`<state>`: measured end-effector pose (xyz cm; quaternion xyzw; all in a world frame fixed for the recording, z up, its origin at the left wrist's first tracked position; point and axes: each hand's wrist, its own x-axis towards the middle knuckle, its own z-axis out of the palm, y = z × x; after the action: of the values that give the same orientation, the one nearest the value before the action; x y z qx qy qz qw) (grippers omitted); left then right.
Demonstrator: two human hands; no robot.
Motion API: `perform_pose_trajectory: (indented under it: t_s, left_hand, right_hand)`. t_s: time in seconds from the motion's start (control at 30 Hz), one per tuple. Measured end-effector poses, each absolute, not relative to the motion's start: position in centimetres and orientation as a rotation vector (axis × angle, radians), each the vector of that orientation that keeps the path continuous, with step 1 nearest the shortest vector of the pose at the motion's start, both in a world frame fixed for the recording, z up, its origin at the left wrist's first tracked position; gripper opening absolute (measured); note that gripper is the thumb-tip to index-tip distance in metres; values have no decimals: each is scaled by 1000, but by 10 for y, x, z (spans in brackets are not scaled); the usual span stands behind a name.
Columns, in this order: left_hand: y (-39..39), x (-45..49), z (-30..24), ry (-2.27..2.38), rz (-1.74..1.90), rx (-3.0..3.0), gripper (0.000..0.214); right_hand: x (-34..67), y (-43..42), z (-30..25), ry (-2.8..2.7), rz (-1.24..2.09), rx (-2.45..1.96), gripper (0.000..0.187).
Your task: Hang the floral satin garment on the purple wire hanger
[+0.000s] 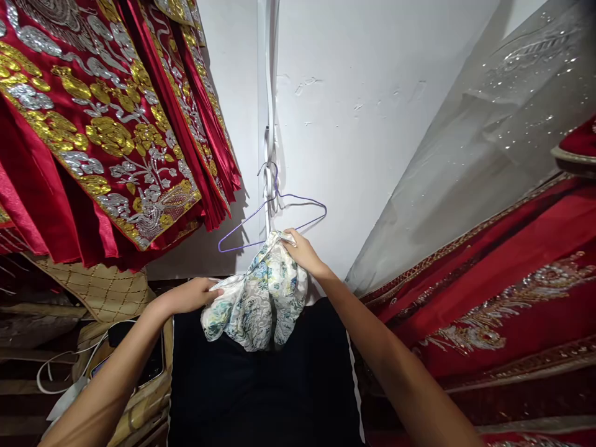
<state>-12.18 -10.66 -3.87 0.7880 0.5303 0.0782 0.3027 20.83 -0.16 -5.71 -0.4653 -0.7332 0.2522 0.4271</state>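
A bunched floral garment [261, 298], white with blue and yellow pattern, hangs between my two hands in front of a white wall. My left hand [195, 294] grips its lower left edge with fingers closed. My right hand [302, 251] pinches the garment's top, just under a purple wire hanger [298, 200] that hangs from a white strap [267, 124] on the wall. The top of the cloth touches the hanger's lower bar.
Red garments with gold and silver embroidery [102, 124] hang at the upper left. Sheer sequined fabric [488, 143] and more red embroidered cloth [488, 285] fill the right. A dark surface [261, 385] lies below; a phone with a white cable [139, 360] sits at lower left.
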Motion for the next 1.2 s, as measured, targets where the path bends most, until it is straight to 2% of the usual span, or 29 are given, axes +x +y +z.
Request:
perform_pose_trajectory:
  t_s: [0.23, 0.5, 0.67, 0.8, 0.9, 1.0, 1.1, 1.2]
  left_hand:
    - [-86, -134, -17, 1456, 343, 2285, 45]
    - [-93, -124, -1, 1539, 506, 2382, 40]
    - [-88, -90, 24, 1504, 899, 2508, 30]
    - [-78, -63, 40, 1410, 964, 2514, 22]
    - [-71, -49, 36, 1363, 1037, 2460, 35]
    - [-65, -47, 27, 1386, 1097, 2449, 37]
    - [-60, -57, 25, 1430, 1146, 2478, 34]
    - [-55, -70, 29, 1483, 1250, 2515, 32]
  right_hand:
    - [199, 1, -55, -1836, 582, -1153, 14]
    - [217, -27, -64, -1670, 649, -1080, 21]
    - [210, -37, -64, -1593, 741, -1027, 21]
    - [207, -53, -67, -1513, 770, -1030, 21]
    - [210, -63, -71, -1451, 740, -1036, 20]
    - [216, -66, -68, -1469, 731, -1001, 20]
    - [222, -66, -56, -1563, 809, -909, 26]
    - [233, -66, -40, -1495, 771, -880, 49]
